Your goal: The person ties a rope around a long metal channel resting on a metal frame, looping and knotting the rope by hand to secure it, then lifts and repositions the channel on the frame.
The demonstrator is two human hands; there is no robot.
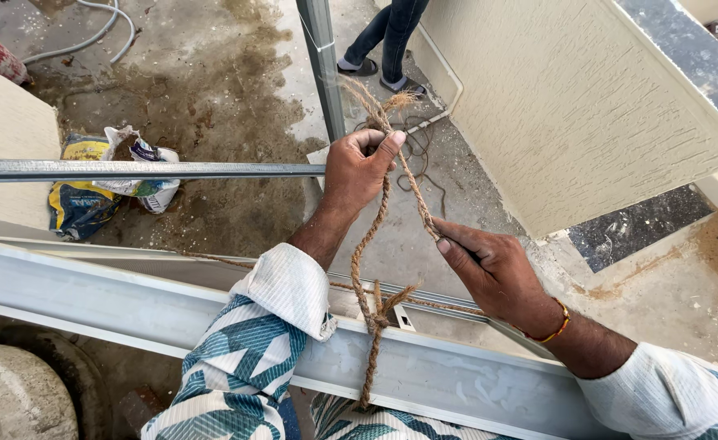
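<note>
Left hand (360,169): fist closed around the brown fibre rope (373,244) where the horizontal metal bar (131,170) meets the upright metal post (324,65); thumb pressed on the rope's upper part.
Right hand (493,273): to the right and nearer, fingers pinched tight on the same rope, pulling a strand taut toward the left hand.
Rope: runs from a frayed end (398,101) beyond the left hand, down between both hands, to a knot (379,314) lying on the grey metal channel (456,375), with a tail hanging over the channel's near edge.
Wrist: orange thread band (556,327) on the right wrist; white cuffs, patterned teal sleeves.
Around: crumpled blue-and-yellow sack (90,195) on the wet concrete floor (212,81) far left; dark wire loops (420,155) on the ground just beyond the left hand; grey hose (106,33) at the far left.
Other person: legs in jeans and sandals (387,49) stand far, beyond the post.
Edges: textured cream wall (570,106) closes the right side; the channel crosses the near foreground; open floor lies between the post and the wall.
</note>
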